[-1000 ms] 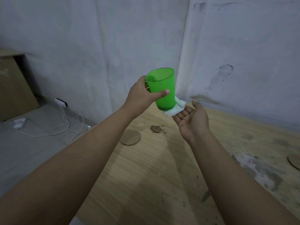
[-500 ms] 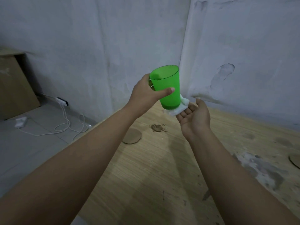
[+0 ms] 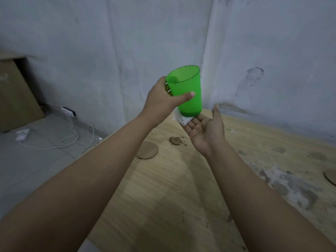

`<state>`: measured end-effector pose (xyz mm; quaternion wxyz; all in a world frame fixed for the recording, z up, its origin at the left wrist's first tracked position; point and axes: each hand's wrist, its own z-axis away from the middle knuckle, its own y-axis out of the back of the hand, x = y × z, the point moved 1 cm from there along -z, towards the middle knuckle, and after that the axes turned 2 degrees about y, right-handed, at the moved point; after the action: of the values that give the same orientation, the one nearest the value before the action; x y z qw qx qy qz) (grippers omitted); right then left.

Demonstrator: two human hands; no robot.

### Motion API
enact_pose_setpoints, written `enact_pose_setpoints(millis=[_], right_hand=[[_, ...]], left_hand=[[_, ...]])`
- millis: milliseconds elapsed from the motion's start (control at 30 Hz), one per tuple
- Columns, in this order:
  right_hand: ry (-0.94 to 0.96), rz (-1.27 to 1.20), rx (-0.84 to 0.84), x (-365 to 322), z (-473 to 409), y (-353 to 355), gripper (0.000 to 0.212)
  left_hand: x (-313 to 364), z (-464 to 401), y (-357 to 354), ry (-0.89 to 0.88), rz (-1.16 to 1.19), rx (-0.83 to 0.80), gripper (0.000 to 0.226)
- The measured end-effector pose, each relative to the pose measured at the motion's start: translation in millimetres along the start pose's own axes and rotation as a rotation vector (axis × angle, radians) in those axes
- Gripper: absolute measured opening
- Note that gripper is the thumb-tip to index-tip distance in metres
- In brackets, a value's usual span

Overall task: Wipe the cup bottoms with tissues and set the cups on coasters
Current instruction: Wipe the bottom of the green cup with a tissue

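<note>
Two bare forearms reach out over the wooden desk (image 3: 163, 188), its grain running crosswise, grey stains smeared over its right part. On the right edge of the view, a sliver of a round coaster (image 3: 331, 177) peeks in. Further out, a second round brown coaster (image 3: 147, 150) lies flat near the desk's left edge, and just beside it to the right sits a small brown clump of dirt (image 3: 176, 140).

Up above them, here's the action: the right hand (image 3: 205, 130) is turned palm up, fingers straight and relaxed, a white tissue (image 3: 182, 118) lying across its fingertips. The green cup (image 3: 189, 95) sits upright, tilted a touch, its bottom pressed onto that tissue. The left hand (image 3: 161, 102) has the grip on it, thumb across the near wall, fingers curled round the far side, holding the cup in the air well above the desk.

Off to the left, down on the grey floor, a white cable (image 3: 72, 139) loops toward a plug strip (image 3: 68, 111) at the foot of the wall, with a small white adapter (image 3: 21, 134) nearby. A brown board (image 3: 16, 93) leans at far left. Behind everything, the pale, scuffed wall (image 3: 109, 42).
</note>
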<state>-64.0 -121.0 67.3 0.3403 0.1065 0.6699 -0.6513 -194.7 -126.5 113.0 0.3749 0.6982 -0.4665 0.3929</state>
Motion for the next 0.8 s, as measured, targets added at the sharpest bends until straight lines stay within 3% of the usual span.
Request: enact_pose_setpoints(millis=[233, 467, 667, 800], right_hand=[[-0.006, -0.001, 0.013, -9.2, 3.6, 12.2, 0.070], [0.053, -0.011, 0.224, -20.6, 1.7, 13.6, 0.053], [0.049, -0.061, 0.149, -16.7, -1.5, 0.4, 0.054], [0.042, -0.020, 0.136, -16.8, -1.7, 11.2, 0.035]], left_hand=[[2.5, -3.2, 5.5, -0.042, -0.069, -0.010, 0.056], [-0.4, -1.3, 3.4, -0.034, -0.071, 0.002, 0.057], [-8.6, 1.5, -2.6, -0.030, -0.085, 0.004, 0.058], [-11.0, -2.4, 2.0, -0.031, -0.104, 0.018, 0.060]])
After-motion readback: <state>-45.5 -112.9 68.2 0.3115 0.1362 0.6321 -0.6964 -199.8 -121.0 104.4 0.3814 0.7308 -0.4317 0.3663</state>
